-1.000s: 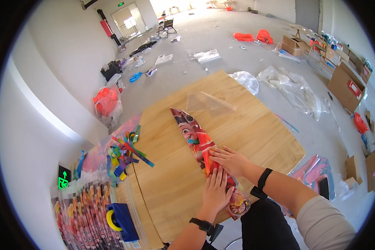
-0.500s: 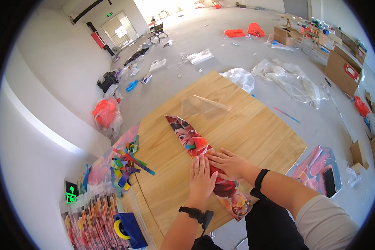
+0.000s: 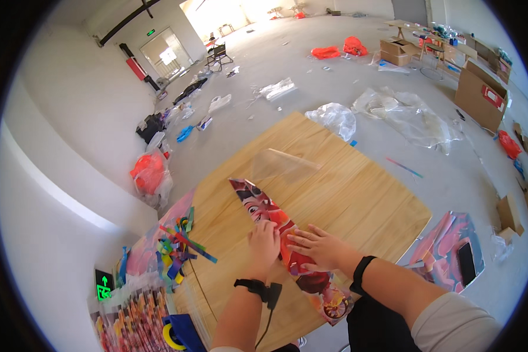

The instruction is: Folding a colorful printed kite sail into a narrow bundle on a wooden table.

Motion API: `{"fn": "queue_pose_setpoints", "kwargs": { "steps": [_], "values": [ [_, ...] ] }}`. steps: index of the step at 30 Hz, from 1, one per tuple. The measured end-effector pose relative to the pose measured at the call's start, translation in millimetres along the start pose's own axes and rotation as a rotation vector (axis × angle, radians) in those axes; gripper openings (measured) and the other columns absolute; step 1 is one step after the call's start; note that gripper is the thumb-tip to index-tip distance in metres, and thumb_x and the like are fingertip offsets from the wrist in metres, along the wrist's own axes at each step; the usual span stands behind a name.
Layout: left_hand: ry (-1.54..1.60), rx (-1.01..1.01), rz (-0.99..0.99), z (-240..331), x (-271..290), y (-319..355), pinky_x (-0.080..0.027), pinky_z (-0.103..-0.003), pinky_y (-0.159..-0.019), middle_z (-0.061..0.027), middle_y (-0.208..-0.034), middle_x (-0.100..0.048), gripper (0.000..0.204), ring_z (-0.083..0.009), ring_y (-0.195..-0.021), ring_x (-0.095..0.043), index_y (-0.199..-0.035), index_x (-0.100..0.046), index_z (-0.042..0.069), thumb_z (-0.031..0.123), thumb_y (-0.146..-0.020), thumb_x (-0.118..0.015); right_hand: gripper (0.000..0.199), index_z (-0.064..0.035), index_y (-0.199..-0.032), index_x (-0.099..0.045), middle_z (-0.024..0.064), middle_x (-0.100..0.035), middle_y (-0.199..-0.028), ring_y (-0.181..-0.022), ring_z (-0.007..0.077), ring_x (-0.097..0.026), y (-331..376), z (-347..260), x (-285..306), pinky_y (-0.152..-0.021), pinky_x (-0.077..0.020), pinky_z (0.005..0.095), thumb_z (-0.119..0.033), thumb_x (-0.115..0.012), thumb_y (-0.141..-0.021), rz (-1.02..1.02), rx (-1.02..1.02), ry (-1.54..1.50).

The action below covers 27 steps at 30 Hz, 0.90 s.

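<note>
A long, narrow folded sheet [image 3: 315, 286] with a red cartoon print lies slantwise on the wooden table [image 3: 358, 205], its pointed end away from me. My left hand [image 3: 264, 245] rests at its left edge in the upper half, fingers curled in together. What they pinch, if anything, is hidden beneath them. Lower down, my right hand [image 3: 318, 249] lies flat across the sheet with fingers spread. A piece of clear film [image 3: 284, 164] sits just beyond the sheet's tip.
To the left are a bunch of coloured ribbons [image 3: 180, 249], a pile of printed packets [image 3: 138, 320] and a yellow tape roll [image 3: 170, 338] by a blue object. At right, a dark phone [image 3: 466, 264] lies on a pink printed sheet [image 3: 434, 252]. Plastic sheeting [image 3: 402, 117] and cardboard boxes [image 3: 481, 97] occupy the floor.
My left hand has moved from lying flat on the sheet to its upper left edge, fingers now curled. A small green strip seen there earlier is now hidden. My right hand's fingers are more spread.
</note>
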State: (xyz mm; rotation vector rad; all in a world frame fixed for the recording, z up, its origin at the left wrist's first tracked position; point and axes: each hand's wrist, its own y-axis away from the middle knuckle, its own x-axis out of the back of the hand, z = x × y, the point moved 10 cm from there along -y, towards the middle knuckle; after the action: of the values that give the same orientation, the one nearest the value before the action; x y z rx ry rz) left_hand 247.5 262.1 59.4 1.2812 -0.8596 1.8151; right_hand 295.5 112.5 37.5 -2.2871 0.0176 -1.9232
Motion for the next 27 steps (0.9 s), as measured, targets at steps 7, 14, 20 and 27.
{"fn": "queue_pose_setpoints", "kwargs": {
  "steps": [7,14,20,27],
  "values": [
    [-0.062,0.002,0.301,-45.9,-15.3,-66.3,-0.040,-0.050,-0.112,-0.0136,-0.146,-0.061,0.059,-0.0333,-0.136,-0.055,-0.152,-0.051,0.005,0.030,-0.100,-0.064,0.077,-0.0223,-0.168,-0.032,0.0043,-0.024,-0.177,-0.164,0.0229,-0.020,-4.3,-4.4,3.6,-0.133,-0.0111,0.0503,-0.055,-0.053,-0.101,-0.012,0.003,-0.035],
    [-0.176,0.008,0.185,-50.0,-29.0,-98.9,-0.036,-0.048,-0.117,-0.0113,-0.159,-0.052,0.061,-0.0309,-0.145,-0.049,-0.158,-0.046,0.007,0.035,-0.105,-0.054,0.077,-0.0226,-0.168,-0.031,0.0041,-0.023,-0.177,-0.164,0.0236,-0.020,-4.0,-0.5,0.4,-0.132,-0.0134,0.0505,-0.058,-0.052,-0.103,-0.039,-0.016,-0.013],
    [-0.316,-0.013,0.238,-58.4,-33.9,-101.4,-0.032,-0.054,-0.118,-0.0086,-0.163,-0.048,0.057,-0.0298,-0.147,-0.046,-0.159,-0.048,0.014,0.038,-0.107,-0.052,0.077,-0.0204,-0.168,-0.032,0.0040,-0.023,-0.177,-0.164,0.0223,-0.019,-5.5,-3.1,2.4,-0.133,-0.0106,0.0494,-0.056,-0.050,-0.102,-0.043,-0.009,-0.040],
    [0.031,0.266,0.437,-97.9,16.6,-83.2,-0.036,-0.056,-0.110,-0.0056,-0.146,-0.062,0.043,-0.0305,-0.133,-0.057,-0.142,-0.062,0.016,0.038,-0.106,-0.056,0.078,-0.0233,-0.169,-0.030,0.0038,-0.023,-0.177,-0.164,0.0233,-0.020,-4.4,-2.3,-0.1,-0.133,-0.0128,0.0497,-0.057,-0.053,-0.102,-0.035,-0.011,-0.035]
  ]
}}
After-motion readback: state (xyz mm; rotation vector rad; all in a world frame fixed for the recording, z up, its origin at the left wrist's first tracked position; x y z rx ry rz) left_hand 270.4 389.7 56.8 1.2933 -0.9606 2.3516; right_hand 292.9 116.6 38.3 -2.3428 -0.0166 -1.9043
